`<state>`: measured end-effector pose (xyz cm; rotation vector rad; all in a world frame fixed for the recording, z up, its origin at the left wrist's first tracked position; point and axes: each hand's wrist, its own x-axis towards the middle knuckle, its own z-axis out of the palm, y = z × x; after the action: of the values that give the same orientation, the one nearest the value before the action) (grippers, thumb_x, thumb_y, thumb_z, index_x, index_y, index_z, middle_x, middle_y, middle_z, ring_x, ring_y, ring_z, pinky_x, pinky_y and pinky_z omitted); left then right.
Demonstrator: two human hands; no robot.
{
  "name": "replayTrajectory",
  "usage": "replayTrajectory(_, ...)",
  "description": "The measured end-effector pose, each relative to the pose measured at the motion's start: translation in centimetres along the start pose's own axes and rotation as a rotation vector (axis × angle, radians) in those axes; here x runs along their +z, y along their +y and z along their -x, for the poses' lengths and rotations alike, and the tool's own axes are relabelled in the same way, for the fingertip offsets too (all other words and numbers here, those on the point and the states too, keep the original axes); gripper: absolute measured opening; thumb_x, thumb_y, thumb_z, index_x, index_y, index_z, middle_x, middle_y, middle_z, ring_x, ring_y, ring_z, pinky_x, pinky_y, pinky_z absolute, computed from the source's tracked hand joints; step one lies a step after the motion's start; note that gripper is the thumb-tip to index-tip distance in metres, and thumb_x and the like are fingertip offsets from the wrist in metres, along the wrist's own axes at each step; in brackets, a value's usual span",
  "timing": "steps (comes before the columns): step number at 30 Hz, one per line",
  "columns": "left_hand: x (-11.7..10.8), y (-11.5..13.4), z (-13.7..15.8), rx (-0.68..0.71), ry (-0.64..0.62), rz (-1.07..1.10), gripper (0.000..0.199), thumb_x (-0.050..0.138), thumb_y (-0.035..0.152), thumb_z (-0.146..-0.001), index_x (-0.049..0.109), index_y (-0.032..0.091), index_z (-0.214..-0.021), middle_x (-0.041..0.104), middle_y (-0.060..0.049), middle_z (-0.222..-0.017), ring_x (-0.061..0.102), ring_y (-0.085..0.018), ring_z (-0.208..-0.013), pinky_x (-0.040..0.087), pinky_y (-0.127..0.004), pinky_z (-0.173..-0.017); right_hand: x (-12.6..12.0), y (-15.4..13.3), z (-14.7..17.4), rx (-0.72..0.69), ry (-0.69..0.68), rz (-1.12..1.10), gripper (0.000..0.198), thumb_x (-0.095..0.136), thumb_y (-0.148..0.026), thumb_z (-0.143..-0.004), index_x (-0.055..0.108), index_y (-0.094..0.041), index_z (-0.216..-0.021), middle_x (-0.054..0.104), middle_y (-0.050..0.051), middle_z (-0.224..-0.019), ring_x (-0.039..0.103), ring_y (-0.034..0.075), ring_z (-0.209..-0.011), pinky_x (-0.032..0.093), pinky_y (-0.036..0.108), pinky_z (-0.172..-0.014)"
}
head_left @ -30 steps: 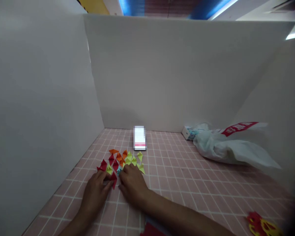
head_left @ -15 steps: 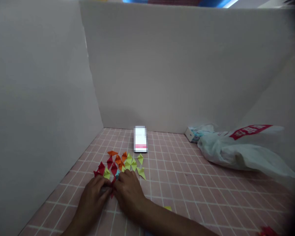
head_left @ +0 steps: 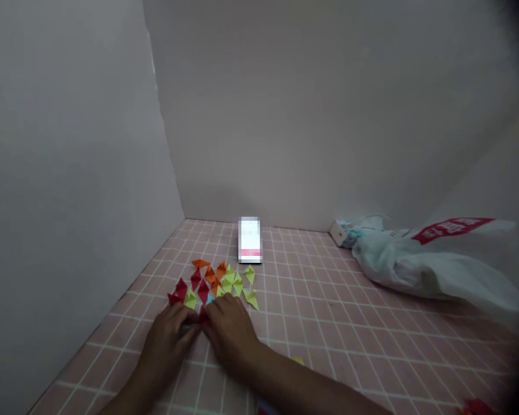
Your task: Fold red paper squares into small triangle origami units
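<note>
A small piece of red folded paper (head_left: 204, 317) is pinched between my two hands, low over the tiled surface. My left hand (head_left: 169, 334) has its thumb and fingers closed at the paper's left side. From the right, my right hand (head_left: 231, 328) closes on the same piece and covers most of it. Just beyond my fingers lie several folded paper pieces: red ones (head_left: 196, 278), orange ones (head_left: 210, 275), yellow-green ones (head_left: 237, 283). A bit of light blue paper (head_left: 210, 299) shows beside my right fingers, partly hidden.
A phone (head_left: 250, 239) with a lit screen stands behind the pieces. At the right lie a white plastic bag (head_left: 415, 265) and a tissue box (head_left: 341, 233). Pale walls (head_left: 303, 115) enclose the pink tiled surface (head_left: 311, 276). Red paper (head_left: 476, 406) shows at the lower right edge.
The camera view has tilted slightly, so everything sits a little to the right and mostly higher. Both hands remain on the red paper, and less of it shows below my fingers.
</note>
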<state>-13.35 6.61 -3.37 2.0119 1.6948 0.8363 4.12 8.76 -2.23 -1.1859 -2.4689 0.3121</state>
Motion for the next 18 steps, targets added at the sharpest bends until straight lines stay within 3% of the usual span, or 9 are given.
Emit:
replayTrajectory(7, -0.32, 0.98, 0.13, 0.016, -0.025, -0.027, 0.008, 0.059, 0.019, -0.085, 0.067, 0.020, -0.086, 0.067, -0.006, -0.090, 0.061, -0.024, -0.090, 0.045, -0.036, -0.083, -0.23, 0.33, -0.09, 0.018, -0.048, -0.059, 0.009, 0.058, -0.018, -0.092, 0.064, -0.016, -0.086, 0.066, 0.008, -0.092, 0.053, 0.022, -0.088, 0.037, 0.033, -0.080)
replayTrajectory(18, -0.29, 1.16, 0.25, 0.013, -0.033, -0.056, 0.004, 0.062, 0.020, -0.086, 0.065, 0.019, -0.087, 0.068, -0.005, -0.093, 0.059, -0.022, -0.090, 0.044, -0.035, -0.083, -0.47, 0.51, 0.66, 0.077, 0.042, -0.355, 0.005, 0.062, -0.017, -0.085, 0.059, -0.018, -0.090, 0.065, 0.005, -0.088, 0.054, 0.020, -0.081, 0.039, 0.031, -0.075)
